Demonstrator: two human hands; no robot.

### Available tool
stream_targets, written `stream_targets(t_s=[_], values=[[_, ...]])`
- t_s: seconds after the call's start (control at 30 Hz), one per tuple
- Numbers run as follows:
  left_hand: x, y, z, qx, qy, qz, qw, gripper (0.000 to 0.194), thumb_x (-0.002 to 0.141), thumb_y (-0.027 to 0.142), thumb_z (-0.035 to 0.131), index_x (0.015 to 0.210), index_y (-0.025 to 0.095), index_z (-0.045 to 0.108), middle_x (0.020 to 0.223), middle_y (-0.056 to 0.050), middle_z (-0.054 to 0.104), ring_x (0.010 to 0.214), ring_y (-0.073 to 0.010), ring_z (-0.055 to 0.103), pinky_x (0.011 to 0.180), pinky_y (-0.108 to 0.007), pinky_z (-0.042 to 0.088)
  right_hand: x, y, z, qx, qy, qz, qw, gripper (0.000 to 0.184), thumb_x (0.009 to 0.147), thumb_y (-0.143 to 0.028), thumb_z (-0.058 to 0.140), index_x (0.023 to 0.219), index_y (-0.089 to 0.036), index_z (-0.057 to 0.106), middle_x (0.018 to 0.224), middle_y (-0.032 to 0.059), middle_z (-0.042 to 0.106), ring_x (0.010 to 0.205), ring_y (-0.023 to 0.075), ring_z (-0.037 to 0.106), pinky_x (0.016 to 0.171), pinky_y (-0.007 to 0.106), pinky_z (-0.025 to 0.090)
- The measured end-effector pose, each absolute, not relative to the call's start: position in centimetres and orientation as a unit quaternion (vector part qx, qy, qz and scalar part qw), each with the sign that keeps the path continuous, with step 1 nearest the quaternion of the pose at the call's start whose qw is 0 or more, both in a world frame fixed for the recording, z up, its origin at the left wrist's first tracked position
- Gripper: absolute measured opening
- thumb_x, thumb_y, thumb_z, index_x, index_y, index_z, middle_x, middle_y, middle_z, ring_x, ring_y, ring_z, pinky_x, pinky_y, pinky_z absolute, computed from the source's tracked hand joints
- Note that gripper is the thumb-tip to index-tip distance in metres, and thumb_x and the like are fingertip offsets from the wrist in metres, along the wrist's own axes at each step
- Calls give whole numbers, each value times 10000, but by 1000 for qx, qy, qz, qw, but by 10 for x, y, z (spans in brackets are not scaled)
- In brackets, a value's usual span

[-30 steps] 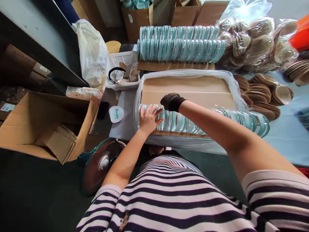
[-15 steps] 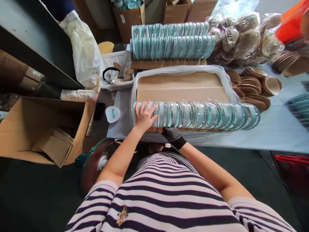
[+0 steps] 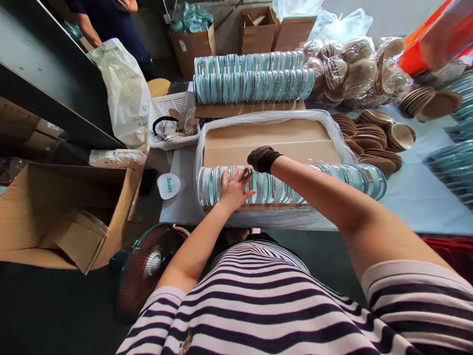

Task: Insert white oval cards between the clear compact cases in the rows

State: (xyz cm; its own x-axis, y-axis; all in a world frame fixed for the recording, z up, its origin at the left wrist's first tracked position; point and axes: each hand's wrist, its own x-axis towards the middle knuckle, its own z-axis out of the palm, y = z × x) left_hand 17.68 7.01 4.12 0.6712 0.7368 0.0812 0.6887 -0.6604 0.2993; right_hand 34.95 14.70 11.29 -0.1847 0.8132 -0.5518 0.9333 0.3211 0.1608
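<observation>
A long row of clear, teal-and-white rounded pieces (image 3: 266, 189) stands on edge along the near side of a cardboard-lined tray (image 3: 310, 135) wrapped in clear plastic. My bare left hand (image 3: 235, 190) rests on the row's left part, fingers spread. My right hand (image 3: 263, 159), in a dark fine-patterned glove, reaches across to the row's far edge. Its fingers curl downward, and what they hold, if anything, is hidden. My right forearm covers part of the row.
Two similar rows (image 3: 254, 81) stand behind the tray. A white basket (image 3: 173, 143) is at left, near a white rounded card (image 3: 169, 186). Brown oval pieces (image 3: 369, 135) lie at right. A fan (image 3: 148, 266) and an open carton (image 3: 121, 217) stand at lower left. Other people work nearby.
My right hand has moved from the row's near lower edge up over it to the far side. My left hand has slid a little right along the row. The view has shifted.
</observation>
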Motion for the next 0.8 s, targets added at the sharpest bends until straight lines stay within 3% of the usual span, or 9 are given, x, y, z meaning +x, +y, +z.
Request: stream_targets(t_s=[0.23,0.37,0.53,0.63,0.73,0.8], values=[[177,69,46,898,401,111,144,560,941,531,518,1447,292,497,1543,-39,460,1468,-277,347,1240,-595,105,362,35,90,663,738,-101,81,329,926,-356,468,1058,-205,729,976,123,746,917,261,701,731,294,445],[177,69,44,899,403,109,132,566,926,515,557,1445,294,503,1539,-49,464,1469,-279,345,1250,-572,91,346,-34,35,696,701,-145,48,417,978,-379,389,1086,-184,742,954,131,751,870,250,700,692,290,416],[176,67,48,901,406,95,121,581,925,487,570,1458,272,487,1556,-71,439,1489,-298,302,1242,-597,79,340,-63,-9,687,705,-176,14,393,990,-353,411,1174,-222,733,1123,117,735,981,248,678,760,301,431],[183,65,58,909,390,86,122,579,937,450,555,1477,262,462,1585,-71,393,1512,-318,242,1229,-628,89,363,-55,12,682,713,-160,-28,387,980,-367,434,1109,-186,752,1011,127,749,908,227,677,749,284,432],[203,63,64,927,343,90,120,585,941,439,549,1490,269,444,1606,-57,354,1524,-315,206,1228,-628,106,399,-19,59,757,648,-55,-66,440,997,-373,365,1106,-166,736,1021,139,737,905,225,675,747,283,434],[219,62,63,935,323,90,119,582,946,453,533,1489,262,446,1598,-59,369,1515,-307,235,1226,-628,127,419,19,88,770,637,-43,-23,404,966,-399,426,1121,-182,730,1087,141,727,988,253,671,775,297,447]])
